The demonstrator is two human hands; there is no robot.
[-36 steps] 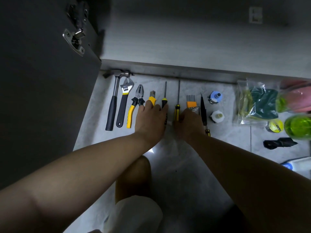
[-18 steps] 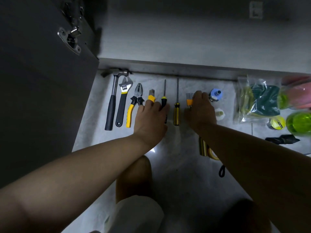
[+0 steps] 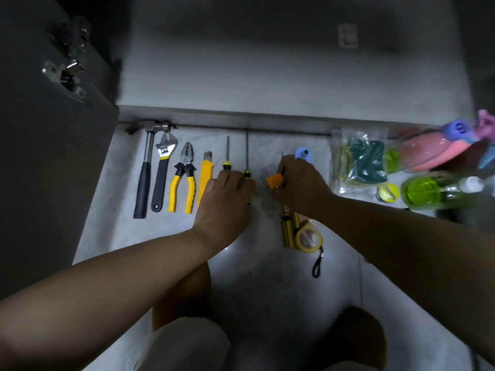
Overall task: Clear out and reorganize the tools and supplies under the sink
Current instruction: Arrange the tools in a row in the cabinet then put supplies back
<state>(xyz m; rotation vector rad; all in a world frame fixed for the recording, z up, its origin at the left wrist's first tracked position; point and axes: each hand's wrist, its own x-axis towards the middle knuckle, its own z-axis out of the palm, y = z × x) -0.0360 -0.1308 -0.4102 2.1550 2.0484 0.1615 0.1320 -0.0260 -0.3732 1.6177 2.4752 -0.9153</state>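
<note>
**toolnoob:** What's the right hand point(image 3: 300, 183) doing with that orange hex key set point(image 3: 274, 180)? And where's it sitting?

**undersink_dave:** It's lying on the floor point(image 3: 267, 277) in the tool row in front of the cabinet, just right of the long screwdriver point(image 3: 246, 156). The right hand is curling over it, fingers touching the orange holder, but I honestly can't tell if it's gripping it or just nudging it. That part is blurry.

**toolnoob:** Tricky to pick up?

**undersink_dave:** I'm guessing light but fiddly. Steel keys are stiff, but they can fan out or slip from the plastic clip, so I'd be pinching the orange holder itself, not the key ends.

**toolnoob:** And the left hand point(image 3: 227, 199)?

**undersink_dave:** Resting palm down over the handles of the short screwdriver point(image 3: 227, 156) and the long one, fingers loosely bent, looking like it's pressing rather than holding. Those are probably rolling easily on smooth tile.

**toolnoob:** Rest of the layout?

**undersink_dave:** Further left: utility knife point(image 3: 205, 178), pliers point(image 3: 184, 178), adjustable wrench point(image 3: 162, 170), hammer point(image 3: 144, 170). A tape measure point(image 3: 308, 238) is lying nearer the person, and a bag of sponges point(image 3: 359, 164) is sitting off to the right.
</note>
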